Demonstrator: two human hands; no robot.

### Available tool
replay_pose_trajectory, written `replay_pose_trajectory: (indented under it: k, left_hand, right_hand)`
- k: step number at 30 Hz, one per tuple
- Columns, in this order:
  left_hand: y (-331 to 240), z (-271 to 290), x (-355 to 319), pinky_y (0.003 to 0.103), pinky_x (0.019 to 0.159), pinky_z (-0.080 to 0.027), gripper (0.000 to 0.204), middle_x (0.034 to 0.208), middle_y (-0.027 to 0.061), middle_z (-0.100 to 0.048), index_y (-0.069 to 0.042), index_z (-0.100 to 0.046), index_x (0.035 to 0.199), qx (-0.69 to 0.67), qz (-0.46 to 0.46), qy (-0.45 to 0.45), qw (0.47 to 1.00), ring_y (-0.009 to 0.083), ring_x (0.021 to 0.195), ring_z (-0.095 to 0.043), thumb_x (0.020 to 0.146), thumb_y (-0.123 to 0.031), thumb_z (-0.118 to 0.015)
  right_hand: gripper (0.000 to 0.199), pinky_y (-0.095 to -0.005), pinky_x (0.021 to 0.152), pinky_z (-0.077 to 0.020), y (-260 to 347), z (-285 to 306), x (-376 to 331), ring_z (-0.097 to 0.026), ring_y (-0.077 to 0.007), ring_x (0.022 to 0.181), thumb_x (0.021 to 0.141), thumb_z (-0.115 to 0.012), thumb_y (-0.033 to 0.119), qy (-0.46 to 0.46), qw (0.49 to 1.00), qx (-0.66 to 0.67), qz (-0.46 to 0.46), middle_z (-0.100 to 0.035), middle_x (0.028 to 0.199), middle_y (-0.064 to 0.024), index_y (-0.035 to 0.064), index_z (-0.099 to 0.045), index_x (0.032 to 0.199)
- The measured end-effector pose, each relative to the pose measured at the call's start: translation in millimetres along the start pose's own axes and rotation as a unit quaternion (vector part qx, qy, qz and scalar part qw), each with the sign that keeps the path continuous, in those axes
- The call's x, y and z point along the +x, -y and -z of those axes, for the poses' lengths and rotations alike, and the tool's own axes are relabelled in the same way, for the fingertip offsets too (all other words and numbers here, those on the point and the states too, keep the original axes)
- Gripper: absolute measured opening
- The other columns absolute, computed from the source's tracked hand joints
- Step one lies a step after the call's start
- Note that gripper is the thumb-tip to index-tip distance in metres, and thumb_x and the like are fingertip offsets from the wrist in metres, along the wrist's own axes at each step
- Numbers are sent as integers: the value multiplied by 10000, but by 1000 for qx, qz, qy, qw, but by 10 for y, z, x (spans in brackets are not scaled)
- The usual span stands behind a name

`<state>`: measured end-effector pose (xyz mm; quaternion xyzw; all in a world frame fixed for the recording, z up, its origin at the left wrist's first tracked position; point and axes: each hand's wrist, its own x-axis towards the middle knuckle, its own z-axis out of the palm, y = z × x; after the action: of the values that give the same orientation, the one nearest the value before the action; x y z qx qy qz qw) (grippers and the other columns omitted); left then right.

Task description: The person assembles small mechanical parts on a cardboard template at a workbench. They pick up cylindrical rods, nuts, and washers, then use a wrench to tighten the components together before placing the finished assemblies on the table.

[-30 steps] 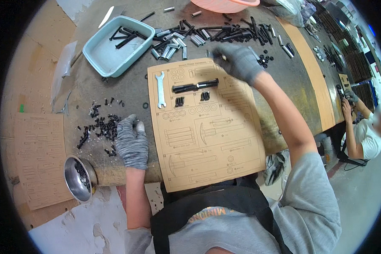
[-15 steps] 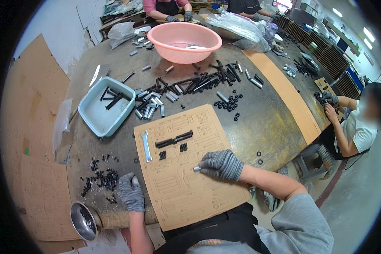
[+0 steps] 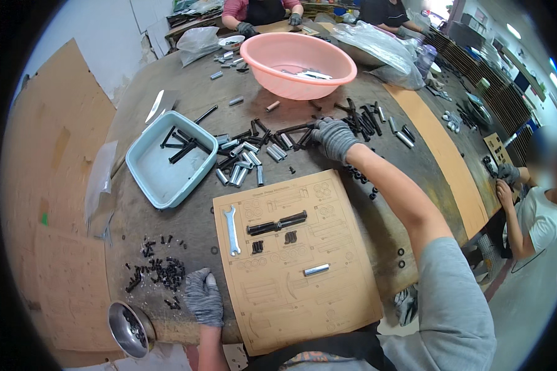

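My right hand [image 3: 337, 141], in a grey knit glove, reaches into the pile of black bolts [image 3: 266, 133]. Its fingers are closed at the end of a long black bolt [image 3: 296, 128]. Near the table's front edge my gloved left hand [image 3: 203, 298] rests with its fingers curled, beside scattered small black screws [image 3: 167, 272]. Between my arms lies a printed brown cardboard sheet [image 3: 346, 247]. On it are an open-ended wrench [image 3: 232, 230], two long black bolts end to end [image 3: 276, 224], two clusters of short black screws [image 3: 257, 247] and a silver metal sleeve [image 3: 316, 270].
A light blue tray [image 3: 161, 196] holding black bolts stands at left, silver sleeves [image 3: 247, 157] beside it. A pink basin [image 3: 298, 86] and plastic bags [image 3: 384, 52] are farther back. A steel bowl [image 3: 130, 328] sits front left. Co-workers occupy the far side and right [image 3: 532, 216].
My right hand has let go of the silver sleeve, leaving it on the cardboard, and moved forward to the black bolts. The left hand stays in place. The view has shifted slightly.
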<state>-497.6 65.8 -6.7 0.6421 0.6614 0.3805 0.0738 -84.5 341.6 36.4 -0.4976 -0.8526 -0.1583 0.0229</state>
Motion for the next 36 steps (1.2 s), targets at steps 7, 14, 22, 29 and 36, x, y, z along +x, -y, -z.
replay_pose_trajectory:
  k: [7, 14, 22, 29, 36]
  left_hand:
    - [-4, 16, -5, 355, 813, -479, 109, 880, 125, -626, -14, -643, 920, 15, 11, -2, 1000, 265, 843, -604, 819, -16, -601]
    - [49, -13, 39, 369, 820, -478, 123, 908, 140, -622, -11, -640, 936, 13, 9, 18, 1000, 281, 855, -599, 824, -50, -611]
    - [-257, 74, 201, 294, 826, -478, 168, 968, 84, -634, 3, -634, 999, -205, 20, 14, 978, 172, 941, -598, 865, -95, -611]
    - [-1655, -253, 201, 287, 708, -551, 391, 1064, 76, -621, -23, -535, 1219, -518, 94, 412, 744, 183, 903, -633, 892, -223, -618]
    - [-1203, -48, -9, 266, 672, -533, 213, 867, 53, -644, 5, -636, 1045, -259, 46, 539, 800, 118, 735, -611, 873, -121, -645]
  right_hand:
    - [313, -458, 800, -504, -4, -301, 499, -631, -349, 901, 804, -561, 97, -65, 982, 150, -94, -640, 955, -171, 124, -607, 1112]
    - [301, -447, 768, -509, -44, -186, 776, -641, -374, 887, 725, -570, 45, 140, 982, 65, -105, -664, 901, -204, 77, -652, 1013]
    - [227, -262, 528, -485, 488, 995, -593, -580, -127, 584, 837, -637, 83, -58, 738, 645, -188, -665, 803, -72, 47, -598, 1058]
    - [295, -184, 462, -407, 1887, 1541, -1866, -497, -47, 522, 885, -615, 176, -85, 522, 806, -265, -589, 791, 3, 14, -571, 1128]
    - [457, -168, 454, -420, 2001, 1337, -2554, -485, -38, 503, 909, -565, 142, -190, 533, 693, -447, -691, 1009, -131, 13, -425, 1325]
